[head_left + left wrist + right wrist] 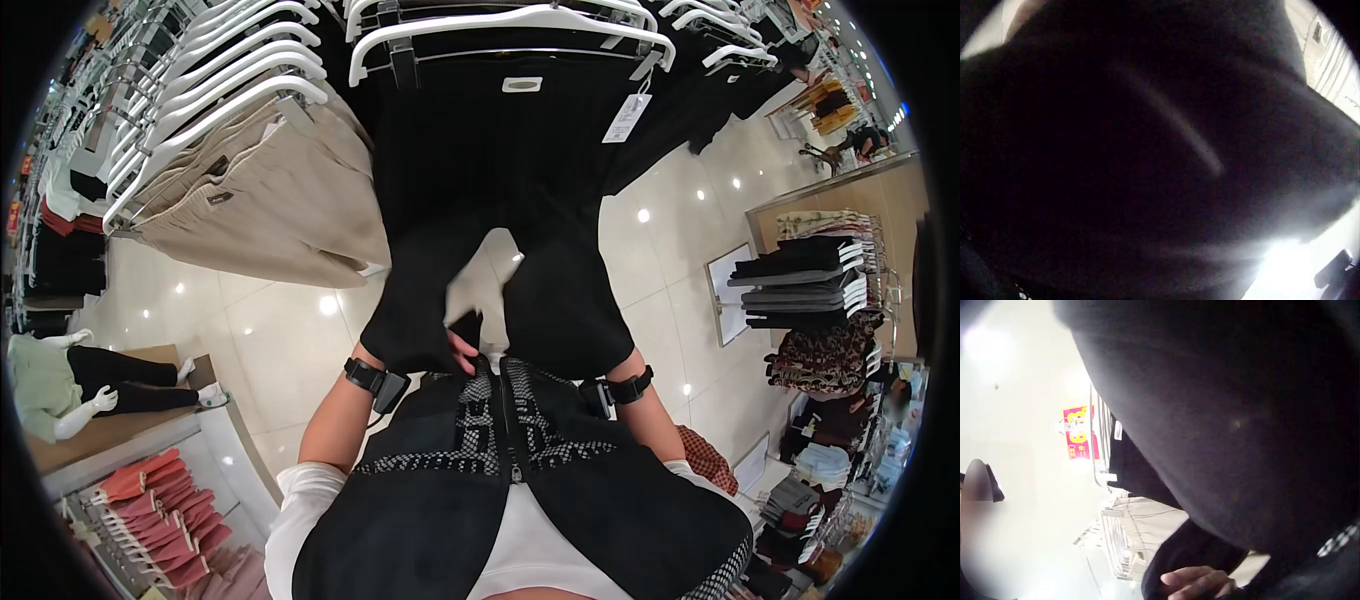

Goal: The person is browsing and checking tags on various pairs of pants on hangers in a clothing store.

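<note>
Black trousers with a white tag hang from a white hanger in front of me, their two legs drawn toward my body. My left hand is mostly covered by the left-side leg; its fingers show at that leg's inner edge, fairly straight. In the right wrist view, fingers lie against black cloth. The right-side leg drapes over my right wrist and hides my right hand. Dark cloth fills most of the left wrist view.
Beige trousers hang on white hangers at the left of the rack. A mannequin lies to the left in view, above pink garments. Racks of dark clothes stand at the right. The floor is glossy tile.
</note>
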Demonstrator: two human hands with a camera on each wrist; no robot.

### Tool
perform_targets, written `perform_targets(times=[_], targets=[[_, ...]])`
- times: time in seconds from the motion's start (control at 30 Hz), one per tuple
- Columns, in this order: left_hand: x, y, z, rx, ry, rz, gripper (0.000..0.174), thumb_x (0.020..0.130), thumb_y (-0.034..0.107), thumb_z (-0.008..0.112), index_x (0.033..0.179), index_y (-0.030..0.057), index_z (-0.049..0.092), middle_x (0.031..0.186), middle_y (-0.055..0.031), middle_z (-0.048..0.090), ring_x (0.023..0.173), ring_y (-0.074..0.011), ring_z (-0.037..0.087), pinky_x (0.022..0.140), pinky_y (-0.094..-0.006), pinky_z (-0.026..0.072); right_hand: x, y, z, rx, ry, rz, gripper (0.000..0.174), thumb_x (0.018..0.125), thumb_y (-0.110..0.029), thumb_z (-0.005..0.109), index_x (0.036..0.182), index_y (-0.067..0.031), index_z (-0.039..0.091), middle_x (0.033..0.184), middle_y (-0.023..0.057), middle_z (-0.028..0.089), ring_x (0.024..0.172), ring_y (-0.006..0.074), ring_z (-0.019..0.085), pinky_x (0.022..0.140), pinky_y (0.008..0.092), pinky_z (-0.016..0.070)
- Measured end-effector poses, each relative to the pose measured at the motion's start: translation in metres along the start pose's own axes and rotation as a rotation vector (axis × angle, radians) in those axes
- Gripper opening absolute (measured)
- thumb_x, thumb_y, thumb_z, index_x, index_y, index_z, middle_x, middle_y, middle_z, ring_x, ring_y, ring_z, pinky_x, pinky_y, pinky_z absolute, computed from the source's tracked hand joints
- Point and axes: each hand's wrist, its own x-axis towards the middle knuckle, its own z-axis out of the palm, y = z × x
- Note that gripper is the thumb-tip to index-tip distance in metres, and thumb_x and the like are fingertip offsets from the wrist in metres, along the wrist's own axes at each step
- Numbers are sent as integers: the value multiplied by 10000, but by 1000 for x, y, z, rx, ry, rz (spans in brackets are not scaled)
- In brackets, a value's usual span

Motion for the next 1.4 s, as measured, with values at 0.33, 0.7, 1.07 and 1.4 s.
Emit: perform_targets(times=[0.33, 0.7, 1.07, 1.4], targets=[[57, -19, -46, 169, 291, 248, 331, 928, 233, 610, 1161, -2, 593, 1042, -87, 680, 896, -155, 673, 826, -284, 552, 55, -38, -16, -80, -59, 29, 392, 942, -234, 577, 1260, -8, 536, 1198, 106, 615, 1072, 209, 607, 913, 330, 506], [68, -78, -38, -98, 400, 88, 444, 935, 270, 600, 1272, -11, 532, 1252, -135, 602, 1085, -223, 631, 928, -356, 535, 56, -90, -86, -205, -176, 69, 391, 934, -233, 580, 1251, -6, 542, 1196, 113, 618, 1072, 221, 608, 915, 335, 504], [114, -107, 14, -629, 105, 437, 513, 994, 343, 460, 1409, 46, 408, 1413, -121, 476, 1279, -246, 483, 1082, -392, 387, 69, -119, -134, -345, -260, 133, 391, 927, -231, 583, 1243, -4, 549, 1193, 121, 620, 1072, 233, 608, 916, 340, 503], [129, -101, 35, -103, 266, 504, 486, 1002, 272, 451, 1434, 64, 377, 1414, -92, 475, 1287, -206, 466, 1102, -344, 354, 81, -114, -140, -451, -285, 138, 390, 920, -230, 585, 1235, -2, 555, 1191, 128, 622, 1072, 244, 609, 918, 345, 502]])
